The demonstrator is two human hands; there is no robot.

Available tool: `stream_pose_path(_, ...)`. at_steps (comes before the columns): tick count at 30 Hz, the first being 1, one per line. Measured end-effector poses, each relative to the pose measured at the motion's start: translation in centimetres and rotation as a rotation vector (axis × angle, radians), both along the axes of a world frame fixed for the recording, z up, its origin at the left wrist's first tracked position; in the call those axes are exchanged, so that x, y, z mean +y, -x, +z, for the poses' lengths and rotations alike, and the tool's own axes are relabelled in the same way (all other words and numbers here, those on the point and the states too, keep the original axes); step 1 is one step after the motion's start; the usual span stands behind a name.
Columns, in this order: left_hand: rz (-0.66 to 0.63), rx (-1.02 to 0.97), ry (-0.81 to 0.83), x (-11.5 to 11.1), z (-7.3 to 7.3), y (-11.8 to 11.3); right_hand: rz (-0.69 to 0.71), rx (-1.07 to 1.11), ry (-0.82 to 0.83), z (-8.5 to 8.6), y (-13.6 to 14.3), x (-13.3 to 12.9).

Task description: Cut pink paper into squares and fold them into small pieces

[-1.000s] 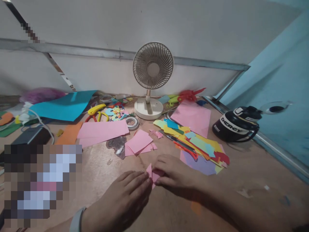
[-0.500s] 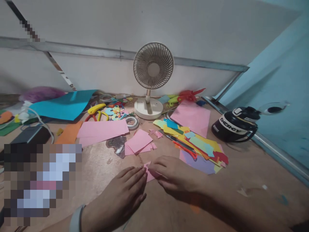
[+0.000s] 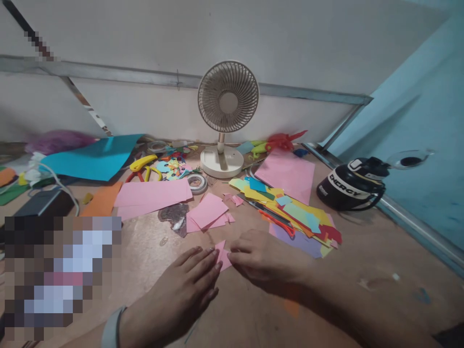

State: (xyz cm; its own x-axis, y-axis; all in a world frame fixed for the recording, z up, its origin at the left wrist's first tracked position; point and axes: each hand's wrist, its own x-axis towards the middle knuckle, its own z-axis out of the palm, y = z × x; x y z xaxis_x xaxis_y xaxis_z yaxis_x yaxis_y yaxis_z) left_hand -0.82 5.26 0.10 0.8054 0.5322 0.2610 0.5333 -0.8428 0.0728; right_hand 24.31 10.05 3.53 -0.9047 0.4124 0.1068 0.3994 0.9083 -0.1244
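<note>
A small folded piece of pink paper (image 3: 224, 260) lies on the wooden table between my two hands. My left hand (image 3: 190, 280) rests flat, fingers stretched out, with its fingertips pressing the paper's left part. From the right, my right hand (image 3: 263, 256) has its fingers curled together at the paper's right edge, pinching it there. The thumb of that hand is mostly hidden. Just beyond the hands are larger pink paper pieces (image 3: 208, 212) with small pink scraps beside them.
A small fan (image 3: 229, 101) stands at the back. Coloured paper strips (image 3: 300, 212), a utility knife and orange-handled scissors (image 3: 284, 224) lie to the right, near a black jug (image 3: 344, 186). Tape (image 3: 196, 183), yellow-handled pliers (image 3: 143, 163) and a blue sheet (image 3: 94, 157) lie left. A blurred patch covers the lower left.
My right hand has drawn slightly right and its fingers have curled more, so more of the small pink paper shows. The left hand stays pressed on it.
</note>
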Motion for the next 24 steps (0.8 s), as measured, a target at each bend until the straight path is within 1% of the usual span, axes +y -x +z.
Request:
stream_pose_path(5,-0.011,-0.002,0.012,0.0,-0.1,0.1,0.084,-0.035,-0.083,-0.4,0.3,-0.2)
stream_pose_path(8,-0.013,-0.005,0.010,0.1,-0.1,0.1,0.075,-0.009,-0.077,-0.6,0.4,-0.2)
stream_pose_path(13,-0.010,-0.017,-0.007,0.2,-0.1,0.1,-0.052,0.143,0.045,-1.1,0.3,0.2)
stream_pose_path(15,-0.011,0.000,-0.012,0.1,-0.2,0.0,-0.096,0.199,0.133,-1.1,0.3,0.4)
stream_pose_path(17,-0.003,-0.003,-0.015,0.1,-0.3,0.1,-0.174,0.234,0.259,-0.7,0.2,0.5)
stream_pose_path(19,0.014,-0.046,-0.011,0.1,-0.3,0.1,-0.240,0.215,0.377,-0.2,0.1,0.5)
stream_pose_path(20,0.021,-0.063,-0.006,0.1,-0.2,0.1,-0.247,0.186,0.412,0.0,0.1,0.5)
stream_pose_path(22,0.013,-0.068,0.003,0.2,0.0,0.2,-0.226,0.115,0.422,0.4,0.0,0.3)
stream_pose_path(24,-0.011,-0.054,0.000,0.3,0.3,0.3,-0.202,0.066,0.386,0.3,0.1,0.1)
